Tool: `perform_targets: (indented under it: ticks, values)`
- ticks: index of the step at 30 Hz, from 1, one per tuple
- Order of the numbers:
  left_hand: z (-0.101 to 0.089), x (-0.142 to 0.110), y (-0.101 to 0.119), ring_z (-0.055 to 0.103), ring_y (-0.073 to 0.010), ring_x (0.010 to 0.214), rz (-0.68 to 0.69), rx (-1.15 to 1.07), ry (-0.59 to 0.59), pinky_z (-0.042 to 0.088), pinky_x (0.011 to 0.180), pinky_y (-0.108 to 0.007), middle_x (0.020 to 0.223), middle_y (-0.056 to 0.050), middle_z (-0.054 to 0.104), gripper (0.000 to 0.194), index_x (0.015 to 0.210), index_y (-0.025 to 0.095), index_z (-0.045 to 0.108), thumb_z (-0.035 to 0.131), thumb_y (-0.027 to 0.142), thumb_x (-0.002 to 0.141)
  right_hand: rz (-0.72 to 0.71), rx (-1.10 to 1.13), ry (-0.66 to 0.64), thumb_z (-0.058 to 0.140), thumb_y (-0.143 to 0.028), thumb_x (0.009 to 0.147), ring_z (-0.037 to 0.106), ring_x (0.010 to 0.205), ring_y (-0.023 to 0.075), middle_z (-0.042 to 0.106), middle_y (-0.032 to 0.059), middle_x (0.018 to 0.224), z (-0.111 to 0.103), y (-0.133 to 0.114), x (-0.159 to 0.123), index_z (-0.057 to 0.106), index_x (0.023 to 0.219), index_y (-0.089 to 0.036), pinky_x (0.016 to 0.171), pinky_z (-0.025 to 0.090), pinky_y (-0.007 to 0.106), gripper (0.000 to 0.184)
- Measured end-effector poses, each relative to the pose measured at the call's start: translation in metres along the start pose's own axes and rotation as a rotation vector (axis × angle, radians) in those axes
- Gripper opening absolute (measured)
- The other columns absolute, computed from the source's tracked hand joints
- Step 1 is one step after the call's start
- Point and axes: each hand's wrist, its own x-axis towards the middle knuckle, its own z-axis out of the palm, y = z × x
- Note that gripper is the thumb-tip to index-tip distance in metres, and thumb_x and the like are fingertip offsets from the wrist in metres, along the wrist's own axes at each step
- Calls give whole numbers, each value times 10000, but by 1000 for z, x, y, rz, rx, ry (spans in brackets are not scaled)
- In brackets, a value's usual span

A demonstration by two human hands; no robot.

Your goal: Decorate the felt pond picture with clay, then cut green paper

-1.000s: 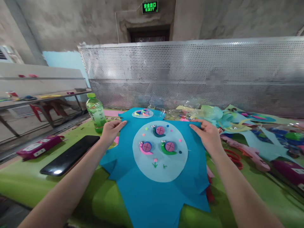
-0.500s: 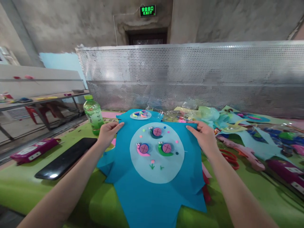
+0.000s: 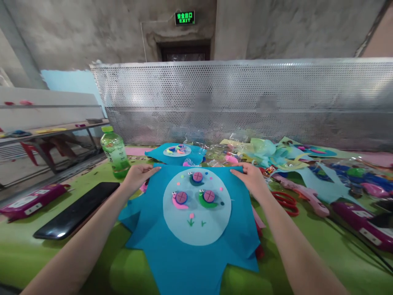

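Note:
A big blue felt sheet (image 3: 190, 254) with jagged points lies on the green table (image 3: 46, 254) in front of me. On it sits a pale blue circle (image 3: 196, 217) with three small felt snails (image 3: 196, 190) and tiny flowers. My left hand (image 3: 136, 176) grips the sheet's far left corner, fingers closed on the edge. My right hand (image 3: 251, 180) grips the far right corner the same way. A second blue felt piece with a small decorated circle (image 3: 176, 150) lies just behind the sheet.
A green drink bottle (image 3: 115, 151) stands at the left, a black phone (image 3: 76, 209) and a magenta box (image 3: 29, 200) lie nearer. Red scissors (image 3: 285, 200), a pink glue gun (image 3: 302, 194), felt scraps and plastic bags crowd the right. A perforated metal screen (image 3: 245, 102) backs the table.
Both hands have drawn the sheet's far edge toward me, uncovering the second blue felt piece behind it. The view has shifted slightly right.

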Motion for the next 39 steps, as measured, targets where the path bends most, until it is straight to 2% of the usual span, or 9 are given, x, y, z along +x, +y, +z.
perform_targets:
  ticks: [3, 6, 12, 17, 23, 30, 35, 39]
  values:
    - [-1, -2, 3, 494, -103, 376, -69, 154, -93, 420, 480, -238, 370, 73, 482, 361, 528, 152, 559, 591, 454, 725, -29, -63, -36, 612, -290, 655, 610, 677, 219, 659, 49, 707, 5, 2, 0, 644, 790, -167, 577, 441, 300, 185]
    - [-5, -4, 5, 551, -142, 405, -111, 264, -158, 438, 529, -257, 367, 56, 524, 394, 563, 177, 595, 513, 520, 738, -70, -95, -82, 589, -286, 690, 622, 709, 212, 675, 46, 735, 9, 6, -1, 638, 804, -189, 629, 449, 304, 157]
    - [-10, -2, 7, 535, -100, 454, -152, 406, -264, 471, 582, -286, 528, 36, 575, 436, 730, 133, 588, 395, 507, 843, -108, -161, -161, 478, -267, 793, 630, 627, 175, 692, 26, 725, 12, 8, -1, 613, 842, -206, 558, 446, 270, 156]
    - [-4, 1, 3, 511, -99, 416, -126, 441, -343, 455, 560, -281, 514, 37, 565, 473, 708, 135, 576, 355, 530, 845, -161, -308, -215, 466, -270, 828, 605, 622, 149, 660, 14, 684, 19, 1, -6, 617, 786, -187, 530, 387, 233, 177]
    - [-4, 2, 2, 539, -133, 399, -118, 453, -337, 414, 502, -241, 496, -8, 597, 480, 601, 177, 544, 289, 521, 818, -216, -478, -198, 435, -229, 846, 608, 620, 163, 661, 23, 693, 25, 1, -7, 608, 777, -206, 492, 319, 216, 188]
    - [-9, 7, -4, 553, -159, 403, -110, 482, -357, 414, 484, -246, 533, -42, 628, 477, 637, 179, 574, 264, 501, 804, -344, -576, -175, 428, -147, 836, 635, 698, 180, 674, 27, 764, 38, 11, -7, 612, 813, -205, 532, 371, 228, 195]
    - [-10, 7, -7, 580, -161, 443, -63, 479, -390, 434, 520, -241, 563, -42, 648, 486, 686, 187, 599, 255, 500, 827, -441, -618, -153, 418, -129, 835, 642, 696, 199, 672, 35, 753, 43, 14, -7, 616, 824, -192, 548, 410, 256, 208]
    - [-8, 5, -7, 567, -141, 402, -46, 473, -402, 425, 486, -219, 556, -25, 654, 496, 651, 189, 586, 255, 515, 824, -525, -646, -139, 435, -119, 818, 635, 667, 202, 659, 36, 722, 42, 14, -8, 612, 814, -186, 541, 425, 266, 189]
